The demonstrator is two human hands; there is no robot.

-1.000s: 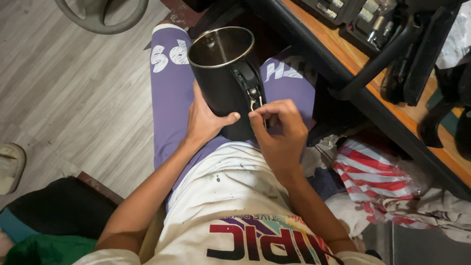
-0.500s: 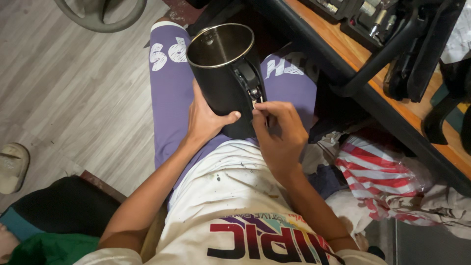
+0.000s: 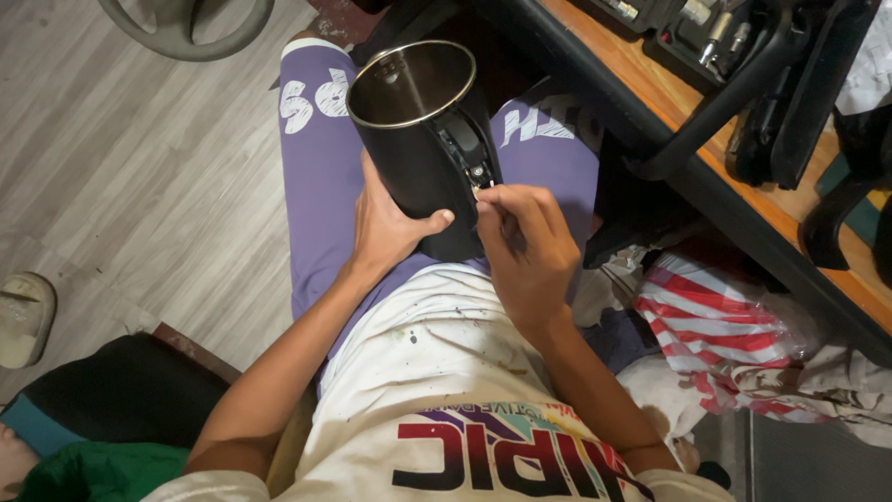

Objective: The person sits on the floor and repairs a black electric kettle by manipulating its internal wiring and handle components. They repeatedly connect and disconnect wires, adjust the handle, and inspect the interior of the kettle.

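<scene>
A black electric kettle body (image 3: 423, 139) with a shiny steel inside and no lid stands on my lap, between my purple trouser legs. My left hand (image 3: 386, 228) wraps around its lower left side, thumb across the front. My right hand (image 3: 525, 246) has its fingertips pinched together at an opened panel with small parts on the kettle's right side. I cannot tell whether a small tool or screw is between those fingers.
A wooden workbench edge (image 3: 706, 139) with black tools and a dark arm runs along the upper right. A red-and-white striped bag (image 3: 715, 321) and cloths lie at right. Grey plank floor, a sandal (image 3: 23, 316) and a black-and-green bag (image 3: 102, 418) are at left.
The kettle and both hands stay nearly as they were. My right fingertips have shifted slightly along the open side panel; the view has edged a little.
</scene>
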